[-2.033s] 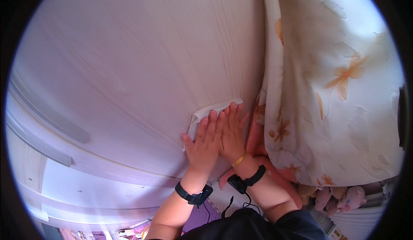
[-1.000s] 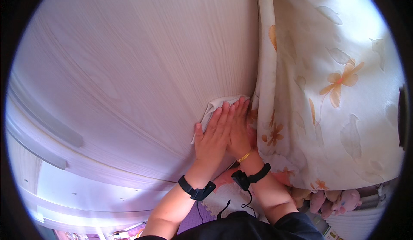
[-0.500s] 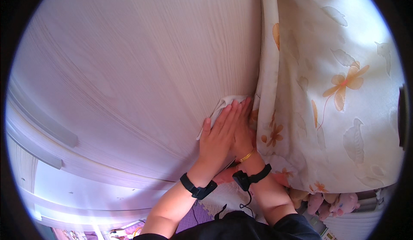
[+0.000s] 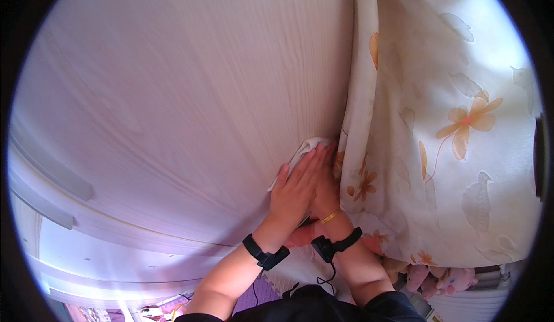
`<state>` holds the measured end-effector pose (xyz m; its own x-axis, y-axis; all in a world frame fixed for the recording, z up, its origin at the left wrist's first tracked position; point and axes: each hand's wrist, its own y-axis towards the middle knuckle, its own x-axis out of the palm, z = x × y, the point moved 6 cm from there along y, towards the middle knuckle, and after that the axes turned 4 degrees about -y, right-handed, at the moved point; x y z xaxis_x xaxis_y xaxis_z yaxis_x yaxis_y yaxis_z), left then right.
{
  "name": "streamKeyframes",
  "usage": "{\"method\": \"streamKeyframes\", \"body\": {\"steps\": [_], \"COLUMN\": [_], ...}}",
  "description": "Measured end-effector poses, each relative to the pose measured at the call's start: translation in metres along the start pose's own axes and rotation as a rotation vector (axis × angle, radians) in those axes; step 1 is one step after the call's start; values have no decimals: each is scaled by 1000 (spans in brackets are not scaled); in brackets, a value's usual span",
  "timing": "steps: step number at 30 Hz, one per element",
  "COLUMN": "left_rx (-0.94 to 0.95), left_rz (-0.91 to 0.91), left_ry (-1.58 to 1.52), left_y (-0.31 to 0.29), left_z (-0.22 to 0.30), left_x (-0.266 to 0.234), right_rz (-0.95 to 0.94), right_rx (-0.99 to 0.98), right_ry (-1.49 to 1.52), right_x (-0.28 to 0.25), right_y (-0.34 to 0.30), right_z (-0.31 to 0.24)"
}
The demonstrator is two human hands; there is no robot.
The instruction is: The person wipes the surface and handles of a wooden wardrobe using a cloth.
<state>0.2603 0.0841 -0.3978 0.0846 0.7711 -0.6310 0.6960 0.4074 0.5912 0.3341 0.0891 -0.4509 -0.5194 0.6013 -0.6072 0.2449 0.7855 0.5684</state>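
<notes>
A white cloth lies against the pale wood-grain panel, right beside the curtain's edge. My left hand rests flat over it with fingers stretched upward and the thumb apart; its fingers overlap my right hand. Close against the curtain, my right hand presses on the cloth, its fingers partly hidden behind the left ones. Most of the cloth is covered, with only its top and left edges showing. Black straps with small boxes circle both wrists, and a yellow bracelet sits on the right one.
The wood-grain panel fills the left and middle. A cream curtain with orange flowers hangs at the right. Long grey handles are at the far left. Pink plush toys show below the curtain, and purple fabric lies near my body.
The view has shifted slightly. Both hands and the cloth sit a little lower in the picture, still together against the panel next to the curtain.
</notes>
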Motion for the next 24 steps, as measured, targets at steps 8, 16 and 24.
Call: {"method": "streamKeyframes", "body": {"steps": [8, 16, 24], "left_rx": [-46, 17, -102], "left_rz": [72, -24, 79], "left_ry": [29, -21, -32], "left_y": [22, -11, 12], "left_z": [-7, 8, -20], "left_x": [-9, 13, -28], "right_rz": [44, 17, 216], "right_rx": [-66, 11, -174], "right_ry": [84, 19, -42], "right_x": [-17, 11, -32], "right_y": [28, -8, 23], "right_z": [-2, 14, -30]}}
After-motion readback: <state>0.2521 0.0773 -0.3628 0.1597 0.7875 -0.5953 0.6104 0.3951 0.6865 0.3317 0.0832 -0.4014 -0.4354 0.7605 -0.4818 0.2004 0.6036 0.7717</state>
